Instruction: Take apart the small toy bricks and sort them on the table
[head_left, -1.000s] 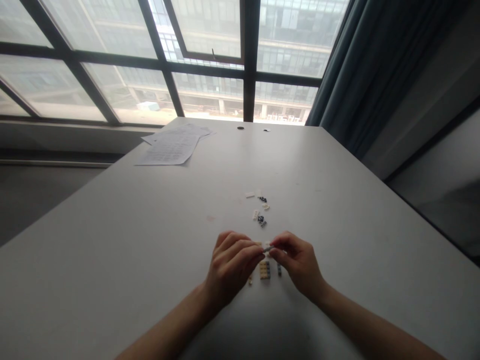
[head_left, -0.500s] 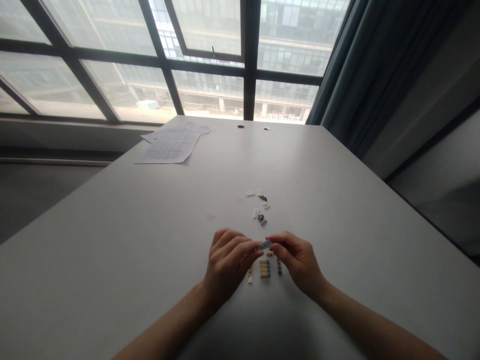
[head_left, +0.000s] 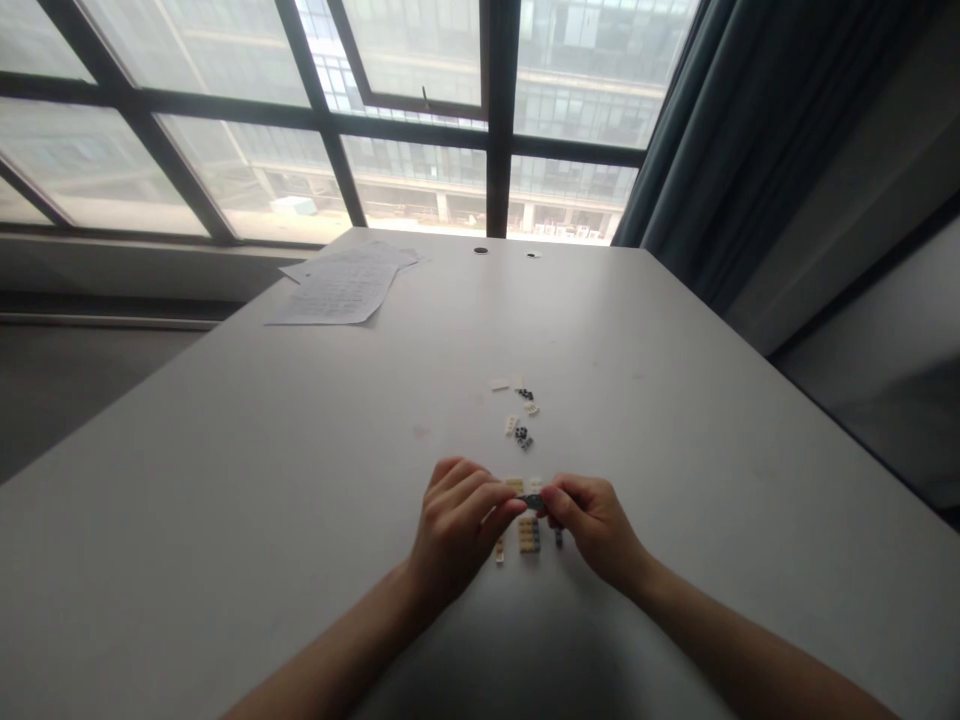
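Between my two hands is a small grey building-brick piece (head_left: 532, 501), held above the table. My left hand (head_left: 461, 515) pinches its left end with thumb and fingertips. On the other end, the thumb and curled fingers of my right hand (head_left: 594, 515) are closed. Below the hands lies a block of tan and grey bricks (head_left: 529, 535). A narrow tan-and-white brick strip (head_left: 500, 551) is partly covered by my left hand, and a dark strip (head_left: 559, 537) sits beside my right. Tan studded pieces (head_left: 514, 484) and white ones (head_left: 535, 484) show just behind the grey piece.
Farther along the white table (head_left: 300, 480) lie loose white plates (head_left: 511, 425) and small dark pieces (head_left: 523, 436), with another dark cluster (head_left: 525, 394) beyond. Printed papers (head_left: 337, 290) rest at the far left. Windows stand behind, and a dark curtain (head_left: 705, 140) hangs at the right.
The grey piece has been tilted and lowered slightly, showing a darker face. My right hand's fingers have curled in more, and tan and white pieces behind have come into sight.
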